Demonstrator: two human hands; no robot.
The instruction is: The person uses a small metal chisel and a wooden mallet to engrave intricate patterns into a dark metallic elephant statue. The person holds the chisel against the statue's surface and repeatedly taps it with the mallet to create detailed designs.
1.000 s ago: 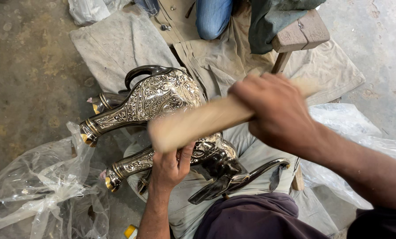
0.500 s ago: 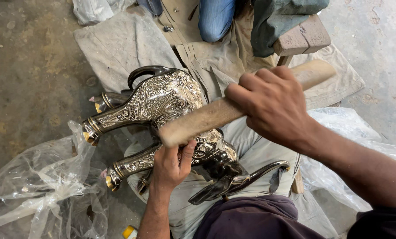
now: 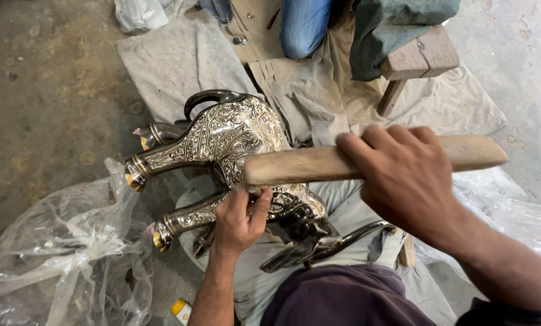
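Metal, silver-toned and densely engraved, makes up the animal figure [image 3: 234, 142] that lies on its side across the person's lap, its legs with brass-tipped hooves pointing toward the left over the concrete floor [image 3: 47, 90]. It looks hollow but heavy and fully rigid, with a polished, probably slippery skin, so the raised pattern and the narrow legs offer the surest places to take hold; thin projecting parts such as the dark curved piece near the lap seem the likeliest to bend or dent. The left hand [image 3: 240, 220] is closed on the figure's underside, fingers pinched at something small against the metal, too hidden to name. The right hand [image 3: 403, 175] is clenched around a thick wooden stick [image 3: 306, 164], held level just above the body, its blunt end over the left hand. The stick looks stiff, light and easy to grip near its middle. Grey cloth [image 3: 180, 60] covers the floor under the figure, crumpled clear plastic [image 3: 59, 253] lies toward the lower left, and a wooden stool [image 3: 418, 57] stands at the upper right.
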